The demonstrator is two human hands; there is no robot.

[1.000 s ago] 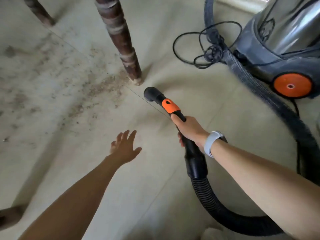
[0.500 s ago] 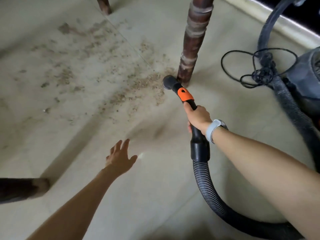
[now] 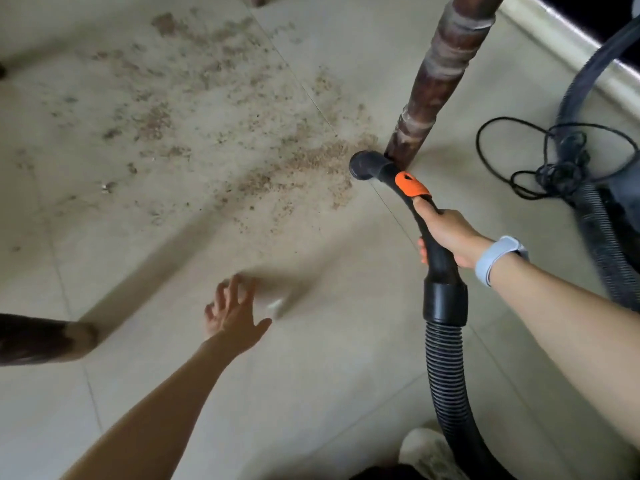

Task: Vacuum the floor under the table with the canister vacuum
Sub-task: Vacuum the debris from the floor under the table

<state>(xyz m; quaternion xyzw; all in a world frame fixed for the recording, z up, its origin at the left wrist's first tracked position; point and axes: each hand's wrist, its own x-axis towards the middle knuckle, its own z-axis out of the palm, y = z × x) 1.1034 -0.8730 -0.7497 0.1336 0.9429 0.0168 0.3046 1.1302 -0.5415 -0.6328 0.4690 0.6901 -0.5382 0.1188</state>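
Note:
My right hand [image 3: 450,233] grips the black vacuum hose handle [image 3: 437,261], just behind its orange slider [image 3: 410,183]. The open nozzle end [image 3: 362,165] sits low at the foot of a dark turned table leg [image 3: 436,88], at the edge of a brown crumb patch [image 3: 304,168]. More dirt [image 3: 156,119] is scattered over the pale tiles to the left. My left hand [image 3: 233,315] hovers over the floor, fingers spread, holding nothing. The ribbed hose [image 3: 446,375] runs back under my right arm. Only a dark edge of the canister [image 3: 620,199] shows at the right.
A tangled black power cord [image 3: 550,161] lies right of the table leg. A second hose section [image 3: 595,223] runs along the right side. Another dark furniture leg [image 3: 41,337] enters from the left edge. A pale baseboard [image 3: 568,50] borders the top right. A light shoe [image 3: 429,452] is at the bottom.
The view has swung left and forward, so the canister has slid almost out of view. The nozzle has moved up against the table leg's foot and the crumb patch.

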